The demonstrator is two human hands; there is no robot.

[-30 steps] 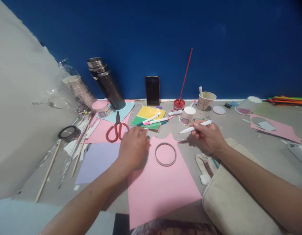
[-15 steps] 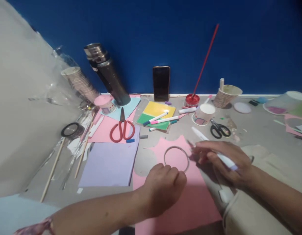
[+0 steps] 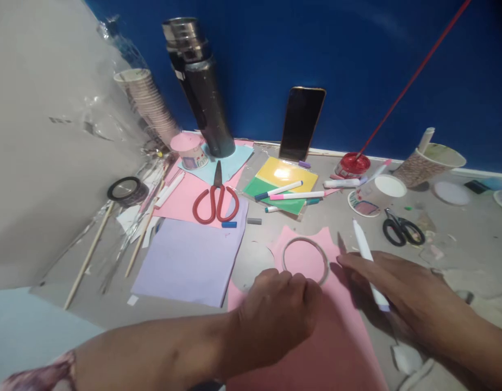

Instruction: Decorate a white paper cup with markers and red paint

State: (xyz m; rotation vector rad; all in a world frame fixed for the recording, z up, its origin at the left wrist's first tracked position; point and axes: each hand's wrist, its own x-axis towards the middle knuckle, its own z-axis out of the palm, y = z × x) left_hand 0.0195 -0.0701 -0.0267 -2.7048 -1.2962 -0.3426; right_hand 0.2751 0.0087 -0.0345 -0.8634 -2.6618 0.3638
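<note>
A pink sheet (image 3: 316,336) with scalloped cut-outs along its top lies in front of me. On it rests a thin round ring (image 3: 284,251), like a bangle. My left hand (image 3: 281,315) is closed in a fist over the ring's near edge; its fingertips are hidden, and it appears to hold the ring down. To the right, my right hand (image 3: 391,285) grips a white marker (image 3: 364,241) between thumb and fingers, the marker pointing up and away. This hand hovers at the sheet's right edge, apart from the ring.
Left of the sheet lie lavender sheets (image 3: 186,263) and red-handled scissors (image 3: 216,203). Behind stand a flask (image 3: 208,103), a phone (image 3: 302,122), a red paint pot (image 3: 352,165) and paper cups (image 3: 145,100). Markers lie on a yellow-green packet (image 3: 289,169). Black scissors (image 3: 402,231) lie right.
My view has shifted, so the table things sit differently in the picture. The marker in my right hand has turned to point more upward. My left hand stays at the ring.
</note>
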